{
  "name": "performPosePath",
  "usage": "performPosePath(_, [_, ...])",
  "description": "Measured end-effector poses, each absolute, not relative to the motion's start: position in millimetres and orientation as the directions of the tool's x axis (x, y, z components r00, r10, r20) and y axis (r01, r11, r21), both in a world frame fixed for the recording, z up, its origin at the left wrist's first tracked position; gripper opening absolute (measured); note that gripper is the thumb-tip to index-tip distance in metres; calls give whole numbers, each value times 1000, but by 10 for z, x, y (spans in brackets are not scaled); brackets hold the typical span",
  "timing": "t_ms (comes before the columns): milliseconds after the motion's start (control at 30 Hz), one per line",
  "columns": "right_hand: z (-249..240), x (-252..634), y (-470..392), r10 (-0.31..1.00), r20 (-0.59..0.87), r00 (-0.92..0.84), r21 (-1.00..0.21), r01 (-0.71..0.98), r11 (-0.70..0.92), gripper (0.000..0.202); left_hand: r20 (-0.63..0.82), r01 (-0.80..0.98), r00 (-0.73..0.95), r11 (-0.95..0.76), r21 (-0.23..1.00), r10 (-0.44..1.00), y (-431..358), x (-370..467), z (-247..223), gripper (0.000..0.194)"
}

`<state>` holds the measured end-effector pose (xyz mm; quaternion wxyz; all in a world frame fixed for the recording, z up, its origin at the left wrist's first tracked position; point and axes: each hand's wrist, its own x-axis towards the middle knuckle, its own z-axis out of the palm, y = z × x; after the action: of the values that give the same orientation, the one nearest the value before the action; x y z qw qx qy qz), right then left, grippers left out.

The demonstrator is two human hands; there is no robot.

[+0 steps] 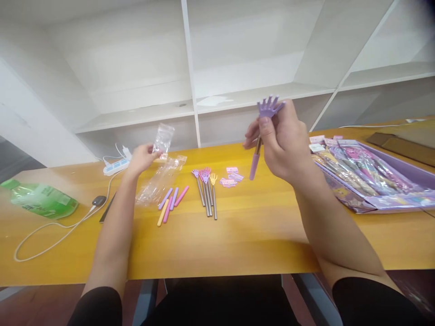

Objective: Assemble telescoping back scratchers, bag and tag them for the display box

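My right hand [283,140] is closed round a purple back scratcher [268,108], its hand-shaped head up and its purple handle pointing down. Pinched in my left hand [144,158] is a clear plastic bag [163,139], above more clear bags [159,181] on the table. Several hand-shaped heads on metal rods [209,199] lie at the middle, purple, pink and yellow. Left of them are several loose coloured handles [170,203]. Small pink and purple cards [231,179] lie to their right.
A purple box [374,206] of bagged back scratchers stands on the right of the wooden table [210,253]. At the left are a green bottle [44,199], a white cable [64,226] and a power strip [116,166]. White shelves [136,113] rise behind.
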<state>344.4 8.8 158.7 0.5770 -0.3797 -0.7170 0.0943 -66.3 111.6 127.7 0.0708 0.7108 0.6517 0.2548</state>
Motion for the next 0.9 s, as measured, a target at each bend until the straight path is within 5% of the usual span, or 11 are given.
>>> performPosePath(67, [1539,3337,105,684,726,-76,-616,372,695,22,435,795,-51,-227,562,899,960,-538,1412,37])
performPosePath(167, [1434,3160,168,671,726,-151,-595,351,723,29,631,383,-180,-537,751,754,693,-278,1545,38])
performPosePath(267, [1347,3001,192,722,658,-214,-661,294,690,42,724,240,-190,-684,689,663,437,-50,1602,38])
performPosePath(433, [1330,2823,14,814,422,-399,-800,260,542,58,807,300,-174,-750,589,564,133,171,1606,26])
performPosePath(633, [1363,2752,-187,775,269,-572,-825,279,492,38,880,346,-260,-813,469,397,-63,292,1629,25])
performPosePath(767, [1413,2777,-178,755,261,-602,-854,221,471,14,877,284,-273,-838,466,395,-58,185,1722,13])
performPosePath(900, [1461,2805,-140,786,283,-549,-895,143,422,17,738,-18,-179,-752,659,651,65,36,1787,27])
